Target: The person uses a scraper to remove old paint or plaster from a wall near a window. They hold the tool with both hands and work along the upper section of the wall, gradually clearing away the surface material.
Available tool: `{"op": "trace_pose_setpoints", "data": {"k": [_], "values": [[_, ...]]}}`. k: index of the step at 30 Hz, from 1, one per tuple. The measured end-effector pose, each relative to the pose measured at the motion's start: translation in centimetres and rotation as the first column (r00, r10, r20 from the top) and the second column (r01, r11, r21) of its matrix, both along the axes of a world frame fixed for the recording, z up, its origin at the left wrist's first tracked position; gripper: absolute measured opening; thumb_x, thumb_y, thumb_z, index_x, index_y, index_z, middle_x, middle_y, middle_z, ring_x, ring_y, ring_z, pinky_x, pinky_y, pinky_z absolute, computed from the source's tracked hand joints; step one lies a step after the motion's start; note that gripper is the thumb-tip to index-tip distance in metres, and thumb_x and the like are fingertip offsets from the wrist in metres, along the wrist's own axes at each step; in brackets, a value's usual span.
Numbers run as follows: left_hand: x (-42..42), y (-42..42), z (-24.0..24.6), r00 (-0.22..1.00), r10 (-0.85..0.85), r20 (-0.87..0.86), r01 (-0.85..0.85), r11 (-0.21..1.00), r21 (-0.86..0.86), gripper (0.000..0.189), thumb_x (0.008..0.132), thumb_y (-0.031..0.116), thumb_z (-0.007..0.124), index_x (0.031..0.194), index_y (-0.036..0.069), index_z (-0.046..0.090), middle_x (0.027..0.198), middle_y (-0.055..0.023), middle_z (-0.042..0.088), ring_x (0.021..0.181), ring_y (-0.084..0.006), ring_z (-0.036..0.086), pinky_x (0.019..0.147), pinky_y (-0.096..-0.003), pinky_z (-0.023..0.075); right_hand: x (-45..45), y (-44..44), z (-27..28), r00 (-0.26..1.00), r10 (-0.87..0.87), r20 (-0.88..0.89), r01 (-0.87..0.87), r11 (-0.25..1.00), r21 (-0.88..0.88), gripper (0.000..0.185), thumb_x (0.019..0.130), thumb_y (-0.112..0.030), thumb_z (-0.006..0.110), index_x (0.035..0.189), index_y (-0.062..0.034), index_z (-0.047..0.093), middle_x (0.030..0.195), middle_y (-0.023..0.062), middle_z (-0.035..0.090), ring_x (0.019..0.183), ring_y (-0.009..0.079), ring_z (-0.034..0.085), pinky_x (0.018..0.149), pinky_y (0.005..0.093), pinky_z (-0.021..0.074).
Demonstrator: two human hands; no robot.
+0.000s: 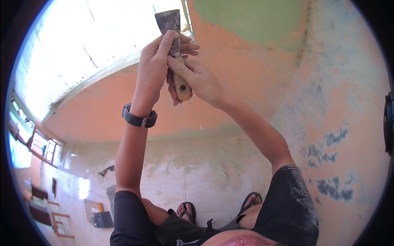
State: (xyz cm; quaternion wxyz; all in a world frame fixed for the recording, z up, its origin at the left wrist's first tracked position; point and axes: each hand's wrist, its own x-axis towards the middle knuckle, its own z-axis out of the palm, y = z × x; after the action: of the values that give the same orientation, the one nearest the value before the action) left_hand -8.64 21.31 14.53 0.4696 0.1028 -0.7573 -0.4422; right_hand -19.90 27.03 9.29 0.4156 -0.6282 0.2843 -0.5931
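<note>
Both of my hands hold a putty knife (pixel 183 83) up in front of the wall, its broad, stained metal blade pointing upward. My left hand (pixel 155 57) has its thumb pressed on the face of the blade, with the fingers behind it. Lower down, my right hand (pixel 201 77) pinches the worn handle near the blade, thumb on the front and fingers curled behind. The handle's hanging hole faces me. Dark residue covers much of the blade.
The wall (pixel 246 80) is orange with a green patch and meets a pale, scuffed wall (pixel 332 123) at right. Scrapings (pixel 227 172) litter the floor by my sandals. A bright window opening (pixel 83 40) is at upper left; wooden chairs (pixel 55 215) stand at lower left.
</note>
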Motion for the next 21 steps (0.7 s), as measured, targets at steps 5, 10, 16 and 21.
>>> {"op": "trace_pose_setpoints", "data": {"k": [5,10,16,21], "values": [[-0.9,2.5,1.9,0.983,0.015,0.183,-0.031,0.996,0.084,0.046,0.107,0.035,0.038,0.109,-0.005,0.063,0.09,-0.0147,0.072,0.068,-0.0161,0.071,0.038,-0.0214,0.0496,-1.7,0.1,0.1,0.999,-0.021,0.041,0.026,0.993,-0.114,0.044,0.104,-0.042,0.048,0.087,-0.0032,0.058,0.068,0.0046,0.06,0.063,0.016,0.066,0.055,0.028,0.0517],[-1.4,3.8,0.4,0.965,0.04,0.257,-0.073,0.99,0.121,0.047,0.107,0.036,0.039,0.107,-0.003,0.064,0.085,-0.0102,0.071,0.058,-0.0108,0.066,0.032,-0.0206,0.0444,-2.1,1.1,-1.9,0.988,0.055,0.144,-0.039,0.993,-0.109,0.036,0.105,-0.038,0.048,0.108,-0.003,0.053,0.074,0.0051,0.06,0.064,0.0162,0.066,0.055,0.0292,0.052],[-4.3,1.1,-3.8,0.986,0.093,0.142,-0.121,0.972,0.2,0.047,0.107,0.038,0.041,0.101,-0.003,0.065,0.078,-0.0064,0.068,0.049,-0.0082,0.058,0.036,-0.0199,0.0432,-3.9,0.9,-3.6,0.927,0.046,0.373,-0.131,0.97,0.206,0.033,0.104,-0.039,0.05,0.093,-0.0091,0.043,0.059,0.0019,0.047,0.046,0.0129,0.051,0.04,0.0274,0.0412],[-7.6,0.7,-4.7,0.985,0.156,0.078,-0.172,0.948,0.267,0.047,0.107,0.037,0.041,0.091,-0.002,0.062,0.072,-0.005,0.064,0.051,-0.0071,0.055,0.04,-0.0204,0.0425,-4.9,-0.4,-4.0,0.908,-0.115,0.404,0.048,0.984,0.171,0.034,0.105,-0.04,0.048,0.087,-0.0133,0.038,0.055,-0.0012,0.04,0.037,0.0103,0.04,0.033,0.0266,0.0296]]}}
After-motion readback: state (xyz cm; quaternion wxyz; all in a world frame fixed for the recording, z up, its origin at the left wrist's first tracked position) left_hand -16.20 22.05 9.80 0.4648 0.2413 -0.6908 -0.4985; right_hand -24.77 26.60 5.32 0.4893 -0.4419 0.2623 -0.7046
